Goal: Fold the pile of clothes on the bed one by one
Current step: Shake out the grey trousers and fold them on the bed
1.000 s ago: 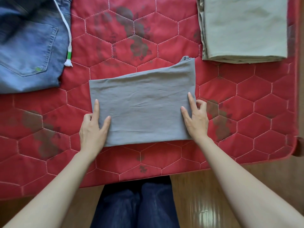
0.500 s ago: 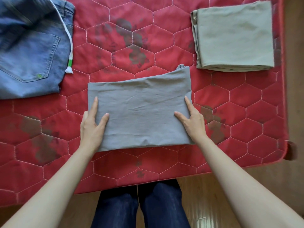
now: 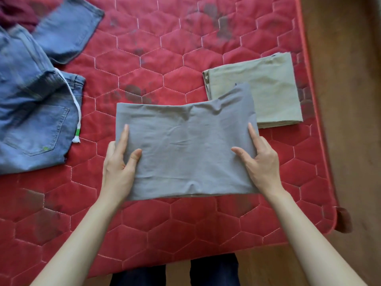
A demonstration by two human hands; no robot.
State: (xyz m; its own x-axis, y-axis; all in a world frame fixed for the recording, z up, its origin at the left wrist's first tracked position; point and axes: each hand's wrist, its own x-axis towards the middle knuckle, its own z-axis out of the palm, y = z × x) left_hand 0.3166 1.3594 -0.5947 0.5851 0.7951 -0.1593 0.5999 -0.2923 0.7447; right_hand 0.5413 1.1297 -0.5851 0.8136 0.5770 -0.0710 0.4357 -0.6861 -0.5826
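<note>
A folded grey garment (image 3: 185,149) is in the middle of the red quilted bed (image 3: 165,58). My left hand (image 3: 117,168) grips its left edge, with thumb and forefinger on top and the other fingers hidden beneath. My right hand (image 3: 259,162) grips the right edge the same way. The grey garment's far right corner overlaps the near left corner of a folded beige garment (image 3: 272,89). Unfolded blue jeans (image 3: 31,120) with a white drawstring lie at the left.
A dark red garment (image 3: 16,11) shows at the far left corner, behind the jeans. The bed's right edge borders a wooden floor (image 3: 346,100). My legs in dark trousers (image 3: 214,271) stand at the bed's near edge.
Both hands went from lying on the grey garment's sides to gripping its edges. The garment has moved right and away from me, and its corner now covers part of the beige garment.
</note>
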